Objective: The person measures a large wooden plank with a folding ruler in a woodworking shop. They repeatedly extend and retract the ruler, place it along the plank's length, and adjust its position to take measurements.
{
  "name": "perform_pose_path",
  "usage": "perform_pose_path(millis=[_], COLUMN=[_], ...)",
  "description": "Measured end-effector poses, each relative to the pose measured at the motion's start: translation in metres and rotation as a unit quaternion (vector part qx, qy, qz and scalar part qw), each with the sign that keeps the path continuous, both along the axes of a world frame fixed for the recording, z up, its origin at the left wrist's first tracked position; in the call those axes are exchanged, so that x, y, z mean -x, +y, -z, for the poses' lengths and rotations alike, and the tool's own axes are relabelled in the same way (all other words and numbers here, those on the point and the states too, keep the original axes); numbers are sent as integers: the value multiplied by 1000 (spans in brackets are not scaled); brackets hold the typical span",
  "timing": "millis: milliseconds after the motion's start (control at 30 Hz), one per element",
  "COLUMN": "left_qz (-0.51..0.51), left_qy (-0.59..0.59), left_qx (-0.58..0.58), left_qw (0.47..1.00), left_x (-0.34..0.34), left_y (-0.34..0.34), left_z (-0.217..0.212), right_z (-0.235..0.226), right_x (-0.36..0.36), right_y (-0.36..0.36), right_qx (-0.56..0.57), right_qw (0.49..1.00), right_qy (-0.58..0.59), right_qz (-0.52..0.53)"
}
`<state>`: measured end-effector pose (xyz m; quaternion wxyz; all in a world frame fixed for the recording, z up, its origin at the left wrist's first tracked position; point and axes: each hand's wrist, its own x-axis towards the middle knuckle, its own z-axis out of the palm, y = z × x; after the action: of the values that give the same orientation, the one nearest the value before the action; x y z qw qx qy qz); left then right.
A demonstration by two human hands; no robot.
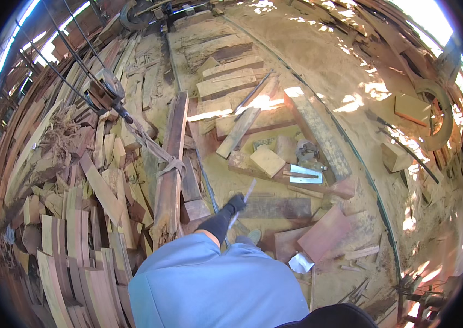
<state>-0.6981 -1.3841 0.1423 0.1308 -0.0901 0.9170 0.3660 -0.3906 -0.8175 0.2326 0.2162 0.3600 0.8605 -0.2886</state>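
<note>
My left hand point(236, 203), in a black glove, is closed around a thin pale strip point(250, 188) held at a slant in front of my body. Whether the strip is metal or wood I cannot make out. Just beyond the hand, a dark plank point(275, 208) lies flat on the sandy ground. To the hand's left, a long timber beam point(167, 199) has a cloth sling point(171, 165) knotted around it. That sling leads up to a pulley block point(105, 90) hanging on cables. My right hand does not show.
Stacked timber offcuts point(78, 240) crowd the left side. Ahead lie a squared wood block point(267, 160), a white-and-blue sheet point(305, 175) and a long board point(319, 134). Nearer on the right are a reddish slab point(324, 234) and a crumpled silver piece point(301, 263). A metal rail point(346, 136) curves past them.
</note>
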Motion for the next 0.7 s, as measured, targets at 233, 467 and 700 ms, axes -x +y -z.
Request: perform_pose_path(millis=[233,467,700], left_qz=[264,15,-109], left_qy=[-191,-206,-237], left_qx=[-19,-53,-163], left_qw=[945,977,951], left_x=[-115,-91,-117], left_y=[106,24,-17], left_z=[39,-16,-13], right_z=[2,8,12], right_x=[-3,-7,-8], right_y=[6,6,1], right_qx=[-18,-17,-4], right_qw=[1000,999,999], right_qy=[-7,-19,-25], right_qz=[20,23,21])
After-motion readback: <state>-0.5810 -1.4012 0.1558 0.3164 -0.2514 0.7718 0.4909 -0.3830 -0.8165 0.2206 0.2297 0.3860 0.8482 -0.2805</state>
